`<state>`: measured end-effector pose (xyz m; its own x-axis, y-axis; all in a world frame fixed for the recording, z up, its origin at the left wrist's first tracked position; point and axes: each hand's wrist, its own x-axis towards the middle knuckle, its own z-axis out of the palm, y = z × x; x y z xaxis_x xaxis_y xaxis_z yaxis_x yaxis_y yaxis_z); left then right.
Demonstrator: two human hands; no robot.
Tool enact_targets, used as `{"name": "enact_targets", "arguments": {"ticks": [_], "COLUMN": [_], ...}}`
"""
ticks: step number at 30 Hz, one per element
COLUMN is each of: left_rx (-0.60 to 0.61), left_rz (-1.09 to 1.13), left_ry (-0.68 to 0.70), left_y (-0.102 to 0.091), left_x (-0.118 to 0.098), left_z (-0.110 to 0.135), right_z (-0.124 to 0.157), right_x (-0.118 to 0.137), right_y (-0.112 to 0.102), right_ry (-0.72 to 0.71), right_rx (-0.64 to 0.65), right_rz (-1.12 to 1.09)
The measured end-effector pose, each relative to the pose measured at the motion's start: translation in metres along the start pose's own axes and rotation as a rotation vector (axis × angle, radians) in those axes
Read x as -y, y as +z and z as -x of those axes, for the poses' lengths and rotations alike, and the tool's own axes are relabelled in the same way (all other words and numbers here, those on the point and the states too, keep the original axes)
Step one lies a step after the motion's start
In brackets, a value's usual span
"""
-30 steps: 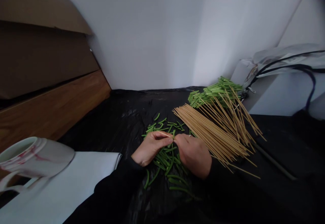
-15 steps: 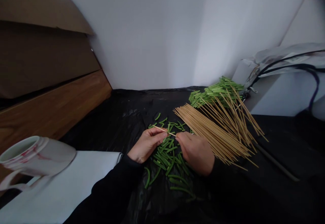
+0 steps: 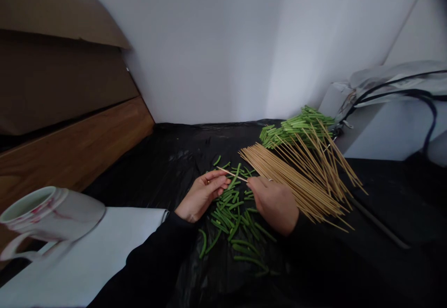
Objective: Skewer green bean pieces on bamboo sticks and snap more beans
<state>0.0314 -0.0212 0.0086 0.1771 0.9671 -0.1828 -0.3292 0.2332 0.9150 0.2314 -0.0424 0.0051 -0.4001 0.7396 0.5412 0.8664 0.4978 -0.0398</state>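
Note:
My left hand (image 3: pixel 204 194) is closed, thumb and fingers pinching the lower end of a green bean (image 3: pixel 236 174). A thin bamboo skewer (image 3: pixel 239 177) crosses that bean at an angle, its far tip reaching past my left fingertips. Whether the skewer pierces the bean or passes beside it, I cannot tell. My right hand (image 3: pixel 277 205), a ring on one finger, grips the skewer's other end, with the rest of it hidden in the fist. Loose green beans (image 3: pixel 226 215) are scattered on the black plastic sheet (image 3: pixel 139 173) below and between both hands.
A fan of bamboo skewers (image 3: pixel 289 177) lies right of my right hand. Behind it is a neat stack of green beans (image 3: pixel 296 126) against the wall. On the left, a mug (image 3: pixel 66 215) stands on a white sheet (image 3: pixel 115 243), near a cardboard box (image 3: pixel 63 80). Cables (image 3: pixel 401 91) hang at right.
My right hand has shifted slightly right and up with the skewer. The bean at my left fingertips now stands out longer across the skewer, and the left fingers have loosened a little.

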Motion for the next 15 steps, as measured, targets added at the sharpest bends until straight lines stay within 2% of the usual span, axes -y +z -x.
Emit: {"name": "enact_targets", "arguments": {"ticks": [6, 9, 15], "left_rx": [-0.197, -0.219, -0.205], "left_rz": [-0.410, -0.628, -1.036], "left_ry": [0.245, 0.339, 0.444], "left_y": [-0.013, -0.019, -0.027], "left_x": [0.000, 0.001, 0.006], "left_z": [-0.007, -0.010, -0.013], "right_z": [0.001, 0.000, 0.001], "right_x": [-0.015, -0.019, -0.022], "right_y": [0.002, 0.002, 0.001], "right_ry": [0.058, 0.077, 0.088], "right_rx": [-0.016, -0.008, 0.015], "right_rz": [0.116, 0.167, 0.183]}}
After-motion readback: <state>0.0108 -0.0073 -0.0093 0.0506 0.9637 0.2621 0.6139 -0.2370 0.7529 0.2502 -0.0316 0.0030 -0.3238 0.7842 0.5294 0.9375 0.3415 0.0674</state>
